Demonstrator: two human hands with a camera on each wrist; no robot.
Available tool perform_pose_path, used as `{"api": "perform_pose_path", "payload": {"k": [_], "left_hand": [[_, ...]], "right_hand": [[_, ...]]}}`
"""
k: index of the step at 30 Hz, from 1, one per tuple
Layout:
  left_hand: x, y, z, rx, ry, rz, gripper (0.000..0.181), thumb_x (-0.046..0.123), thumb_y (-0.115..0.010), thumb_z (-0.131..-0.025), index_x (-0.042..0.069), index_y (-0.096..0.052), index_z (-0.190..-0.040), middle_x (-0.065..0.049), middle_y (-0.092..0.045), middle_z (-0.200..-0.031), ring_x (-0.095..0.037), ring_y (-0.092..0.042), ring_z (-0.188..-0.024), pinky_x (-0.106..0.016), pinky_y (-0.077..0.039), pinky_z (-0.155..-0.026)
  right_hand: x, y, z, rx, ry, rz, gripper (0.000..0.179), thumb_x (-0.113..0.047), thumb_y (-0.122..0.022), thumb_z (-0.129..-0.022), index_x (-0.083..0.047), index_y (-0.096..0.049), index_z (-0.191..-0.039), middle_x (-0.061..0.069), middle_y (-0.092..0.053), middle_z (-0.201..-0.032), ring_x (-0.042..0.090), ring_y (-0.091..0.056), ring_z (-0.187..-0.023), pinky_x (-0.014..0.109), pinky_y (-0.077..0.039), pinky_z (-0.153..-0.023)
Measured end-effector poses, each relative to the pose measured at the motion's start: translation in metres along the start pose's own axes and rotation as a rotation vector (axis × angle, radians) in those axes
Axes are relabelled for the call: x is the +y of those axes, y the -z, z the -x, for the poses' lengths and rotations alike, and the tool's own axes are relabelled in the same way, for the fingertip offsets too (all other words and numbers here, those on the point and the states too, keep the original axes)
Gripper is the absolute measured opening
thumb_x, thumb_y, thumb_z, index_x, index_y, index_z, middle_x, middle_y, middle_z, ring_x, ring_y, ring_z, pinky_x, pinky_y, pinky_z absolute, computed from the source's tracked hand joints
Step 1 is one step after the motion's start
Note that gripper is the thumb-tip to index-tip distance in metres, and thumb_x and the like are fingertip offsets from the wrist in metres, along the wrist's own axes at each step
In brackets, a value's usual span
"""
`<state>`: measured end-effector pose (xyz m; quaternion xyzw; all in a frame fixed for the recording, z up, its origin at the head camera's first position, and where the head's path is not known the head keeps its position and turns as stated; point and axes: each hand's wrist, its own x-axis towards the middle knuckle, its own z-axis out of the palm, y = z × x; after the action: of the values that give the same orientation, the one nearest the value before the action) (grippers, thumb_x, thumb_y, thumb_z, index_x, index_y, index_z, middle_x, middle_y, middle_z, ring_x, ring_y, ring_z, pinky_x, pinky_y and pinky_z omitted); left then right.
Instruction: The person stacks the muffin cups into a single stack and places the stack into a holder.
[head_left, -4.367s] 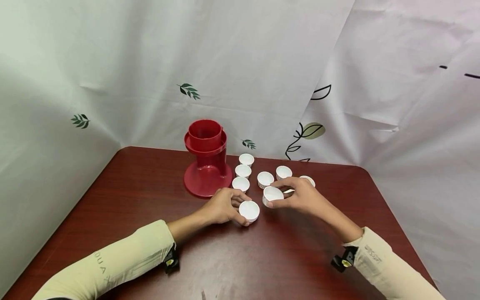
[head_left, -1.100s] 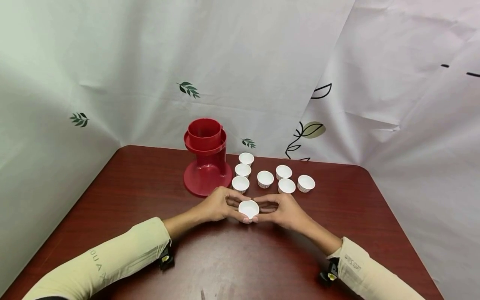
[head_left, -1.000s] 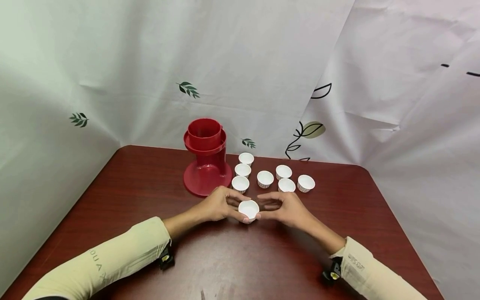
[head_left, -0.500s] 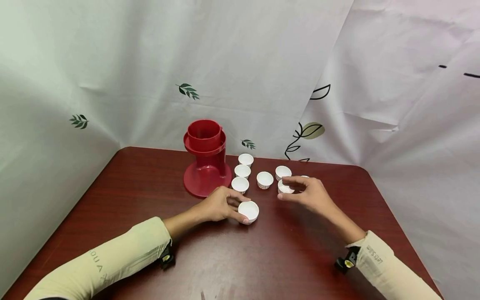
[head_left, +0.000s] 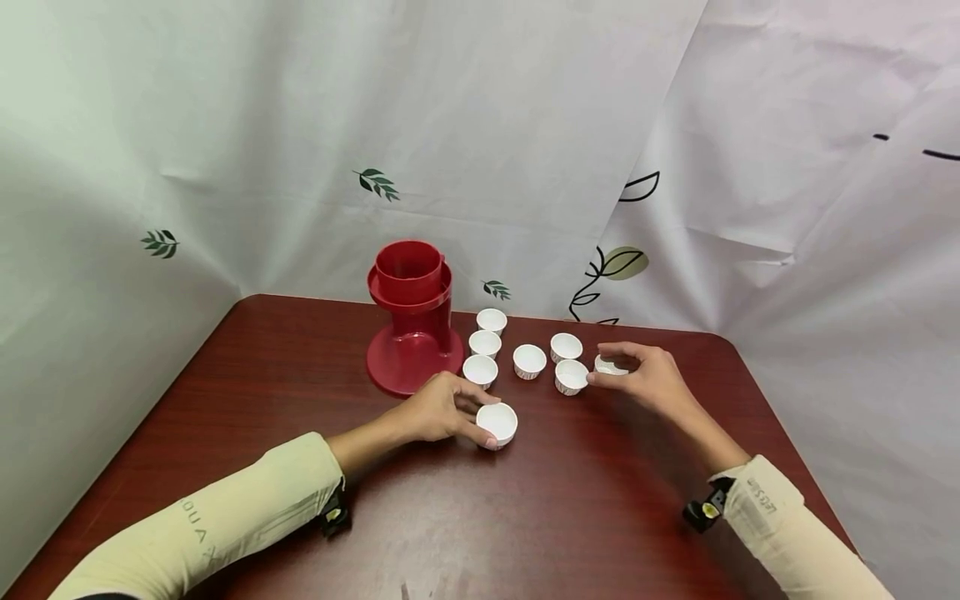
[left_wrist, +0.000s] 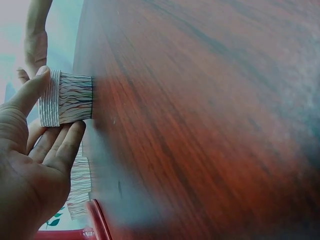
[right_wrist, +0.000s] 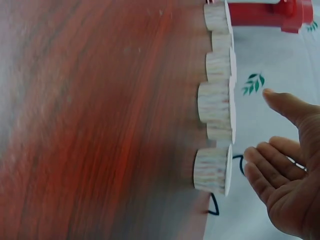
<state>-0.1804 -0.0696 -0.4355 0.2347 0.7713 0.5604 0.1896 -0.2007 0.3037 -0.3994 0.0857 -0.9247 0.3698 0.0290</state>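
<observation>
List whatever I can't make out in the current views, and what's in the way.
- Head view: part of the rightmost paper cup, hidden behind the right hand.
- Left wrist view: most of the red plastic stand, cut off by the bottom edge.
- Left wrist view: exact cup count in the paper cup stack; rims too fine.
- Right wrist view: printing on the standing paper cups, blurred; their insides, hidden by their walls.

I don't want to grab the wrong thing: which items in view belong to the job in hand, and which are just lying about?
Belongs to the job:
nested white cups, held in the left hand
rightmost white cup, nearest the right hand
six other white cups, likely used too

Probably just there:
red stand, touched by neither hand
printed sheet, behind the table
</observation>
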Motion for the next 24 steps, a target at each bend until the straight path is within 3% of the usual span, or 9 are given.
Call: {"api": "perform_pose_path", "payload": {"k": [3,7,9,12,15,20,24], "left_hand": [[0.001,0.000,0.000,0.000,-0.004,-0.008,0.049,0.006,-0.104,-0.077,0.001,-0.086,-0.123,-0.015,-0.086,-0.122,-0.023,-0.086,-0.108,-0.029,-0.069,-0.094],[0.002,0.000,-0.001,0.000,-0.001,-0.025,0.049,0.007,-0.104,-0.077,0.001,-0.086,-0.123,-0.014,-0.087,-0.120,-0.022,-0.086,-0.108,-0.028,-0.069,-0.094],[0.002,0.001,-0.001,-0.001,0.001,-0.031,0.049,0.008,-0.104,-0.077,0.002,-0.086,-0.123,-0.013,-0.087,-0.120,-0.022,-0.086,-0.109,-0.028,-0.068,-0.094],[0.002,0.001,-0.001,-0.003,-0.001,-0.036,0.048,0.008,-0.104,-0.078,0.001,-0.086,-0.122,-0.013,-0.087,-0.122,-0.022,-0.086,-0.109,-0.028,-0.069,-0.095],[0.002,0.001,-0.001,-0.004,-0.004,-0.039,0.048,0.008,-0.104,-0.078,0.001,-0.086,-0.122,-0.014,-0.086,-0.123,-0.022,-0.086,-0.109,-0.029,-0.069,-0.095],[0.002,0.001,-0.001,-0.009,-0.004,-0.042,0.048,0.008,-0.104,-0.078,0.001,-0.086,-0.122,-0.014,-0.086,-0.125,-0.023,-0.086,-0.109,-0.028,-0.068,-0.095],[0.003,0.001,-0.001,-0.009,-0.002,-0.041,0.047,0.007,-0.103,-0.078,0.001,-0.086,-0.121,-0.014,-0.086,-0.125,-0.023,-0.086,-0.110,-0.028,-0.068,-0.096]], "right_hand": [[0.004,0.004,-0.001,0.006,0.001,0.023,0.061,-0.036,-0.099,-0.088,-0.007,-0.080,-0.138,0.015,-0.084,-0.133,0.036,-0.082,-0.118,0.011,-0.057,-0.088],[0.008,0.010,-0.003,0.012,0.011,0.062,0.065,-0.036,-0.099,-0.088,-0.004,-0.078,-0.140,0.018,-0.083,-0.133,0.037,-0.083,-0.116,0.009,-0.055,-0.086],[0.011,0.012,-0.005,0.016,0.012,0.087,0.067,-0.037,-0.099,-0.088,-0.002,-0.077,-0.141,0.020,-0.082,-0.134,0.037,-0.084,-0.117,0.016,-0.060,-0.089],[0.014,0.014,-0.007,0.007,0.001,0.114,0.072,-0.037,-0.098,-0.089,0.002,-0.074,-0.144,0.022,-0.079,-0.139,0.038,-0.082,-0.121,0.038,-0.067,-0.099],[0.018,0.015,-0.009,-0.012,-0.031,0.156,0.079,-0.043,-0.098,-0.089,0.004,-0.071,-0.147,0.024,-0.076,-0.144,0.040,-0.079,-0.128,0.058,-0.062,-0.110],[0.022,0.014,-0.011,-0.060,-0.089,0.223,0.092,-0.056,-0.096,-0.086,0.004,-0.068,-0.151,0.025,-0.072,-0.150,0.048,-0.066,-0.144,0.065,-0.054,-0.118],[0.024,0.012,-0.012,-0.071,-0.100,0.237,0.092,-0.056,-0.096,-0.085,0.003,-0.068,-0.150,0.026,-0.072,-0.150,0.051,-0.061,-0.147,0.066,-0.052,-0.120]]}}
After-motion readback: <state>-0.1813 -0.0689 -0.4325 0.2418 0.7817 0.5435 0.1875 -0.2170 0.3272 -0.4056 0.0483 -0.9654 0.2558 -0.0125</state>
